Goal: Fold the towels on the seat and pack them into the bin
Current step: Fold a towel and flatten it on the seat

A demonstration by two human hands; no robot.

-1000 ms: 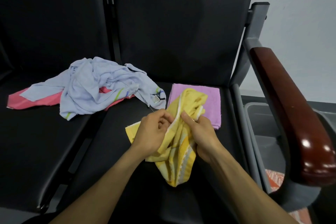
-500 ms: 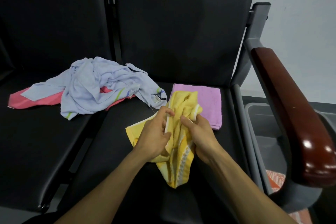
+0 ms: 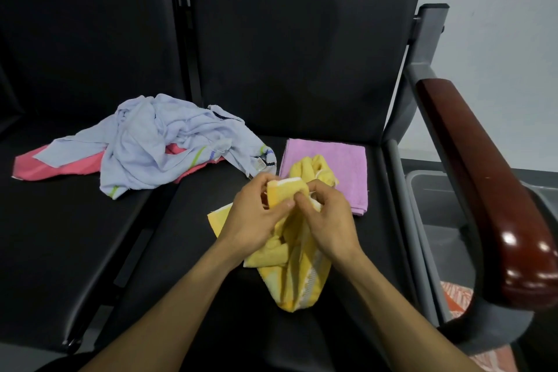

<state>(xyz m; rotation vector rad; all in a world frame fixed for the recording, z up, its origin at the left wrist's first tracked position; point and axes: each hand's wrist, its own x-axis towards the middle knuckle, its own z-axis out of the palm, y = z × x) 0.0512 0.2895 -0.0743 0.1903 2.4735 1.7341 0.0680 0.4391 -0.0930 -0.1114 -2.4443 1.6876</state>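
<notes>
A crumpled yellow towel (image 3: 297, 276) with white stripes lies bunched on the black seat (image 3: 181, 235). My left hand (image 3: 253, 219) and my right hand (image 3: 327, 220) both pinch its upper edge close together, fingers touching. Behind it a folded purple towel (image 3: 347, 166) lies flat on the same seat. A crumpled light blue towel (image 3: 157, 145) sits on top of a pink towel (image 3: 45, 166) on the seat to the left. A grey bin (image 3: 434, 199) stands on the floor to the right of the seats, partly hidden by the armrest.
A dark red wooden armrest (image 3: 489, 184) on a grey metal frame runs along the right side, between the seat and the bin. Something orange-patterned (image 3: 456, 296) shows low in the bin. The black backrests (image 3: 302, 54) rise behind.
My hands have worked along the yellow towel's edge, gathering a striped corner between my fingers. The bunch over the purple towel has sunk lower. The other towels have not moved.
</notes>
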